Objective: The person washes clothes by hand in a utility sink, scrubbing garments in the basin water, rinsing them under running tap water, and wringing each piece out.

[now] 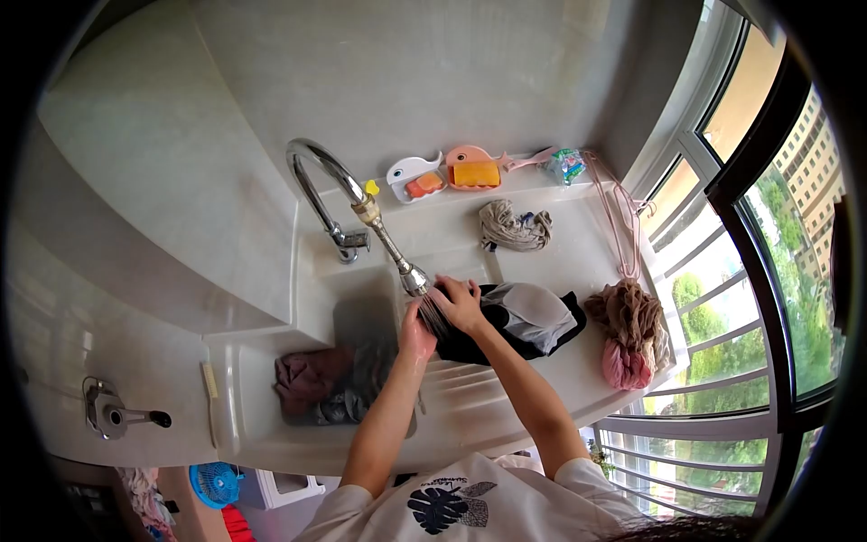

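Observation:
Under a chrome faucet (386, 237) with running water, my left hand (417, 336) and my right hand (459, 304) are close together. Their fingers are curled around the wet end of a black garment (461, 348), partly hidden by the hands and the water stream. The rest of that garment lies on the ribbed washboard (461, 379) of the sink, with a light grey, rounded cup-like piece (535, 307) facing up. To the left, a water-filled basin (366, 303) holds a mauve cloth (312, 375) and a darker grey cloth (341, 408).
A twisted beige cloth (513, 226) sits behind my hands. Brown cloth (625, 312) and pink cloth (628, 363) are piled at the right edge, near pink hangers (621, 221). Whale-shaped soap dishes (474, 155), a pink brush (531, 161) and a plastic packet (567, 166) line the back ledge.

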A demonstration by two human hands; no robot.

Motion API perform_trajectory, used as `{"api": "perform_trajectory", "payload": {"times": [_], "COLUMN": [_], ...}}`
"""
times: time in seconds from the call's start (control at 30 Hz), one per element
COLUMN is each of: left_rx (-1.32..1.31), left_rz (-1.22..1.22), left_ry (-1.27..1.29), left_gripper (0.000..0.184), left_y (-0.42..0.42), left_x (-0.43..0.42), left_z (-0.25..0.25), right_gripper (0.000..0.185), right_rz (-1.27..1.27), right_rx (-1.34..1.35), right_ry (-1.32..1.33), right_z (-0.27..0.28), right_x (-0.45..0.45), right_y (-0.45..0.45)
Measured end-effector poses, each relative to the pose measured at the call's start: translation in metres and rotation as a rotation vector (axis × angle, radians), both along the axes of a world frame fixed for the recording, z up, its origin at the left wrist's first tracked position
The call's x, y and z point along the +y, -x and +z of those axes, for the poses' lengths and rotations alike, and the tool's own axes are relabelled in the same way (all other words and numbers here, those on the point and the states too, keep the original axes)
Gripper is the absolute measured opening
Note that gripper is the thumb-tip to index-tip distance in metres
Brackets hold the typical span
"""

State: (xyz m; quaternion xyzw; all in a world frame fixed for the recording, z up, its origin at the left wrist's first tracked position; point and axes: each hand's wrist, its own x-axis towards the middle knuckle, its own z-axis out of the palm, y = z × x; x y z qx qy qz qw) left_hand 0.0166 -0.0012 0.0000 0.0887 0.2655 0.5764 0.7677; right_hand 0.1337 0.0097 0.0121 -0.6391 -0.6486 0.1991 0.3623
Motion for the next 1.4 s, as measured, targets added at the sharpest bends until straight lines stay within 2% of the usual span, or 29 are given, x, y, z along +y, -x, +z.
{"api": "perform_trajectory", "payload": {"times": [0.07,0.1,0.2,0.3,0.33,0.37,0.4,0.43,0.47,0.5,0.53,0.6,0.63,0.67,0.7,0.77,0.8,0.83,0.87,0.93,0.97,1.0,1.07,1.17,1.2,1.27,1.3,1.37,1.4], "left_rx": [0.063,0.102,0.059,-0.164,-0.446,-0.727,-0.474,-0.271,-0.072,-0.146,-0.147,-0.166,-0.090,-0.107,-0.125,-0.194,-0.223,-0.048,-0.043,-0.280,-0.283,-0.292,-0.310,-0.174,-0.022,-0.174,-0.163,-0.208,-0.192], "left_rz": [0.031,0.036,-0.029,-0.036,-0.194,-0.350,-0.123,-0.093,-0.059,-0.209,-0.204,-0.195,-0.137,-0.112,-0.088,-0.117,-0.157,-0.159,-0.177,-0.213,-0.210,-0.182,-0.127,-0.206,-0.209,-0.234,-0.170,-0.165,-0.159], "left_ry": [-0.044,-0.043,-0.013,-0.072,-0.365,-0.657,-0.281,-0.077,0.122,-0.077,-0.079,-0.142,-0.408,-0.415,-0.423,-0.325,-0.188,-0.005,-0.060,-0.078,-0.084,-0.183,-0.375,-0.041,-0.102,-0.028,-0.366,-0.381,-0.283], "left_gripper": [0.027,0.027,0.030,0.046,0.047,0.053,0.050,0.050,0.051,0.049,0.049,0.052,0.055,0.058,0.062,0.058,0.055,0.054,0.054,0.054,0.054,0.054,0.055,0.055,0.056,0.057,0.060,0.059,0.062], "left_y": [-0.002,-0.002,-0.001,-0.004,-0.005,-0.008,-0.023,-0.024,-0.025,-0.023,-0.020,-0.015,-0.011,-0.009,-0.006,-0.012,-0.016,-0.015,-0.015,-0.006,-0.004,-0.001,-0.001,-0.007,-0.008,-0.003,-0.007,0.003,0.003], "left_x": [0.008,0.008,0.016,0.003,-0.003,-0.011,-0.021,-0.031,-0.038,-0.036,-0.031,-0.011,-0.003,-0.002,-0.001,-0.012,-0.027,-0.035,-0.034,-0.013,-0.008,-0.007,-0.009,-0.025,-0.028,-0.015,-0.005,-0.002,-0.004], "left_z": [-0.005,-0.007,-0.026,-0.013,-0.001,0.010,0.018,0.036,0.048,0.045,0.033,0.006,0.006,0.001,-0.005,0.016,0.039,0.039,0.040,0.013,0.004,0.004,0.007,0.026,0.032,0.021,0.019,0.014,0.010], "right_gripper": [0.047,0.039,0.037,0.040,0.043,0.050,0.058,0.073,0.075,0.075,0.074,0.070,0.058,0.048,0.048,0.057,0.062,0.063,0.060,0.054,0.049,0.048,0.049,0.053,0.055,0.053,0.052,0.052,0.053], "right_rz": [0.169,0.157,0.061,0.238,0.289,0.240,0.190,0.098,-0.073,-0.102,-0.132,0.179,0.277,0.373,0.374,0.274,0.224,0.069,-0.034,0.143,0.281,0.314,0.377,0.148,0.017,0.090,0.149,0.152,0.156], "right_rx": [0.050,0.086,0.278,-0.093,-0.268,-0.241,-0.210,-0.171,-0.087,-0.032,0.026,0.121,0.054,-0.010,-0.008,-0.130,-0.188,-0.199,-0.191,-0.195,-0.008,-0.158,-0.207,-0.319,-0.173,-0.197,-0.051,-0.085,-0.118], "right_ry": [0.160,-0.094,-0.259,-0.404,-0.405,-0.335,-0.262,-0.153,-0.123,-0.078,-0.034,-0.087,-0.186,-0.289,-0.287,-0.211,-0.171,-0.151,-0.178,-0.123,-0.175,-0.334,-0.341,-0.194,-0.141,-0.160,-0.172,-0.155,-0.139], "right_z": [-0.004,-0.009,0.002,0.027,0.030,0.032,0.036,0.041,0.037,0.010,-0.012,-0.006,-0.006,-0.005,-0.004,0.008,0.015,0.022,0.012,0.015,0.019,0.028,0.045,0.015,0.005,-0.006,0.001,0.002,0.004], "right_x": [0.000,-0.007,-0.041,-0.068,-0.069,-0.064,-0.055,-0.042,-0.025,-0.012,-0.003,-0.016,-0.032,-0.047,-0.045,-0.027,-0.016,-0.009,-0.006,-0.017,-0.031,-0.044,-0.049,-0.010,0.000,-0.009,-0.025,-0.023,-0.021], "right_y": [0.003,0.012,0.034,0.038,0.031,0.024,0.018,0.010,0.005,0.003,0.003,0.017,0.034,0.051,0.048,0.023,0.013,0.008,0.009,0.026,0.034,0.046,0.041,0.015,0.011,0.024,0.039,0.035,0.032]}}
